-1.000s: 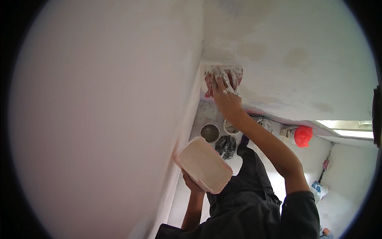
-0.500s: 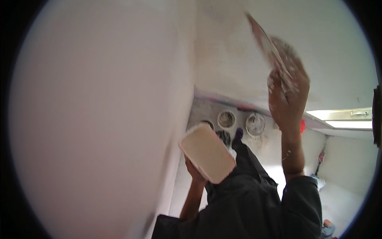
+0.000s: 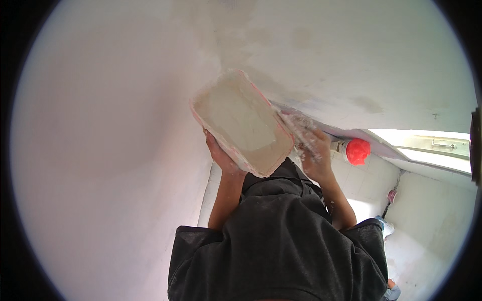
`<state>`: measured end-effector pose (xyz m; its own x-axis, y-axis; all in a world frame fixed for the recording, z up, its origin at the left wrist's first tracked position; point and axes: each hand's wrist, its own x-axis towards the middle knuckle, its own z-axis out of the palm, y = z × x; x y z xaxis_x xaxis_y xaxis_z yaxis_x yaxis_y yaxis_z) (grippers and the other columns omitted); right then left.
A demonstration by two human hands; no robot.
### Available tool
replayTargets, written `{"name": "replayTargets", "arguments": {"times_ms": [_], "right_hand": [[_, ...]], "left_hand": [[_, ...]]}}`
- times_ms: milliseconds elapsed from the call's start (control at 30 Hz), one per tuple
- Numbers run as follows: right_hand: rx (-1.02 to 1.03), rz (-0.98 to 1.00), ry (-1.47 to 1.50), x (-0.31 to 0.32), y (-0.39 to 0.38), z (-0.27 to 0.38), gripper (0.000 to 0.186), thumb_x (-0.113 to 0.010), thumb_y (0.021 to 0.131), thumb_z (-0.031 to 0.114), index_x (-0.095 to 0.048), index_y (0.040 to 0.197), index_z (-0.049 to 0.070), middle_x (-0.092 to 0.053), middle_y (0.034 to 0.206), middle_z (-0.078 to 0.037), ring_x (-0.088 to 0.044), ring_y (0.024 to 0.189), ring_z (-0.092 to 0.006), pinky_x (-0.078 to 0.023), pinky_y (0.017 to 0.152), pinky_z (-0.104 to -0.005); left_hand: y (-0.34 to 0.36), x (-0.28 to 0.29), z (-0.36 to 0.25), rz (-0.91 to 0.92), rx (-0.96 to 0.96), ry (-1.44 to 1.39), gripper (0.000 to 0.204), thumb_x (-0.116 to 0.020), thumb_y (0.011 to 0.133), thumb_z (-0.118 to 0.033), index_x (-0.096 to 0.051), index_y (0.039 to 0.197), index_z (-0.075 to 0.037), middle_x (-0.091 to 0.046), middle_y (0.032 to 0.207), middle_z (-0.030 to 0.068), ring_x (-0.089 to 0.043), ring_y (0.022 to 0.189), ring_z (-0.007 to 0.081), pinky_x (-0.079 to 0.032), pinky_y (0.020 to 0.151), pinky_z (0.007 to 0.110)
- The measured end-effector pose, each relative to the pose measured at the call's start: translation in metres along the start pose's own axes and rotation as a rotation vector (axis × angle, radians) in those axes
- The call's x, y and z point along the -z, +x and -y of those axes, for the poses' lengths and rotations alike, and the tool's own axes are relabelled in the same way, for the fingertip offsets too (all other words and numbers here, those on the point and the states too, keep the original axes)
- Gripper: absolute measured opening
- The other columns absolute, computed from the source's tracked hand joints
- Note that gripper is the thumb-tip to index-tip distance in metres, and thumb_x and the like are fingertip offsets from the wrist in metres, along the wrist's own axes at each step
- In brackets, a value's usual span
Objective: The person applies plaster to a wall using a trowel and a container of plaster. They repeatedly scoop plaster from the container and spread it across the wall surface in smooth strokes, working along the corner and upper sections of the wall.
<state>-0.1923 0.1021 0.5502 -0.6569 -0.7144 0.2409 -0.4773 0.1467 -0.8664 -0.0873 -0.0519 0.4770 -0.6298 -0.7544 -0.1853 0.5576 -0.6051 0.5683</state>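
Tray (image 3: 238,118) in left fingers (image 3: 210,142) has far edge clear, right edge beside right fingers (image 3: 310,138) holding a blurred spreader (image 3: 285,118).

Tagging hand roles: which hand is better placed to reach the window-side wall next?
Probably the right hand: it is on the window side, while the left hand supports the pale rectangular tray.

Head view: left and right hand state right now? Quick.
Left hand: closed, holding the pale tub from below its left side.
Right hand: blurred at the tub's right edge; grip cannot be told.
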Motion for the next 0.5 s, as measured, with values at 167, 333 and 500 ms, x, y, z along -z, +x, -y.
{"name": "replayTargets", "arguments": {"times_ms": [167, 333, 500], "right_hand": [[0.034, 0.228, -0.439, 0.029, -0.014, -0.024, 0.037, -0.048, 0.080, -0.001, -0.057, 0.116, 0.000, -0.055, 0.118, -0.021, -0.052, 0.111, -0.0337, -0.041, 0.095, -0.0401], [-0.330, -0.400, 0.817, 0.050, -0.041, -0.012, 0.043, -0.054, 0.085, 0.002, -0.043, 0.127, 0.004, -0.053, 0.121, -0.010, -0.052, 0.112, -0.0249, -0.045, 0.093, -0.0413], [-0.460, -0.508, 1.096, 0.005, -0.044, 0.008, 0.040, -0.054, 0.085, 0.000, -0.043, 0.123, 0.002, -0.054, 0.118, -0.009, -0.054, 0.109, -0.0222, -0.045, 0.092, -0.0396]], "left_hand": [[-0.005, -0.011, -0.009, 0.025, -0.047, -0.041, 0.048, -0.035, 0.093, -0.043, -0.036, 0.133, -0.014, -0.045, 0.127, 0.0063, -0.048, 0.115, 0.0225, -0.045, 0.092, 0.039], [0.002, -0.007, -0.011, 0.039, -0.253, 0.174, 0.050, -0.036, 0.093, -0.046, -0.036, 0.132, -0.015, -0.045, 0.126, 0.0063, -0.047, 0.115, 0.0226, -0.042, 0.094, 0.039], [-0.014, -0.027, -0.015, -0.009, -0.254, 0.222, 0.053, -0.039, 0.092, -0.046, -0.035, 0.132, -0.011, -0.045, 0.124, 0.0076, -0.047, 0.114, 0.0223, -0.041, 0.094, 0.040]]}}
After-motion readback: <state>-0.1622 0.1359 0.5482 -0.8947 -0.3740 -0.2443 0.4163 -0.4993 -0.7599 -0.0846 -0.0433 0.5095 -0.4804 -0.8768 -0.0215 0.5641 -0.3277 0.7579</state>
